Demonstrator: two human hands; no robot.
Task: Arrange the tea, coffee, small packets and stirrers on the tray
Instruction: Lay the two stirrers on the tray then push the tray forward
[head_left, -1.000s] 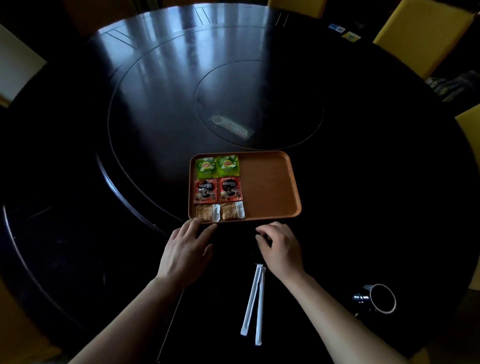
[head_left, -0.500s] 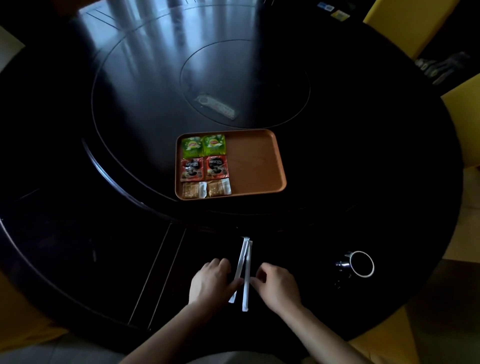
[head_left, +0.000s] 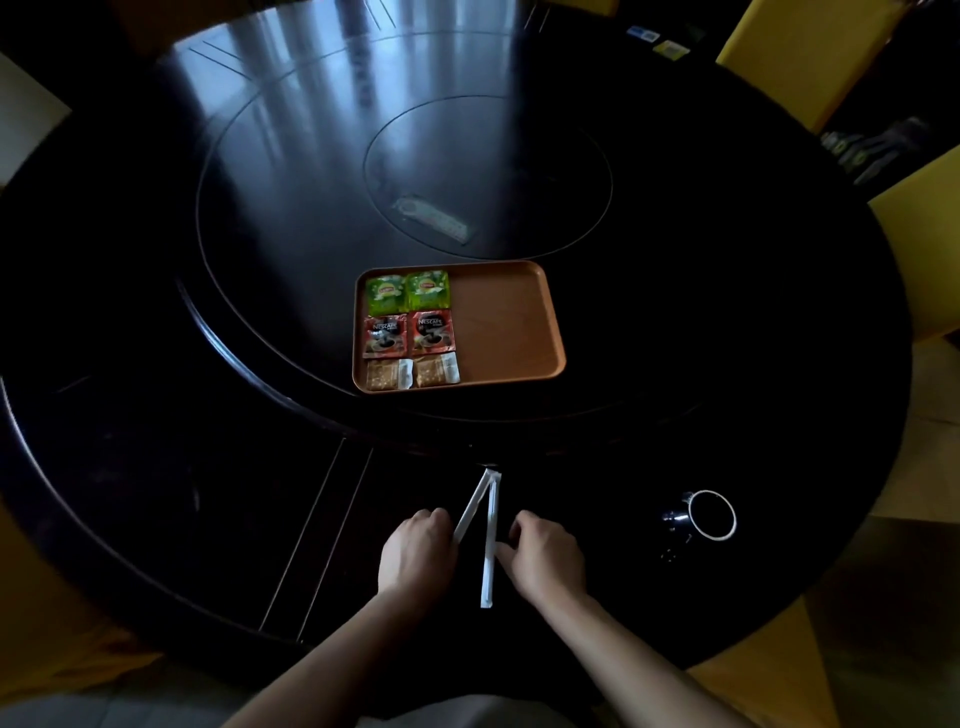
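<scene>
— Anything readable here?

— "NESCAFE", in white letters, stands on each of the two red coffee sachets (head_left: 409, 335) in the middle row of the brown tray (head_left: 506, 322).

— And the two green tea packets (head_left: 407, 292) above them?

— Each carries a small yellow-and-red logo, too small to read.

— The tan small packets (head_left: 413, 372) in the near row?

— No legible print. The stickers at the table's far edge are unreadable too.
</scene>
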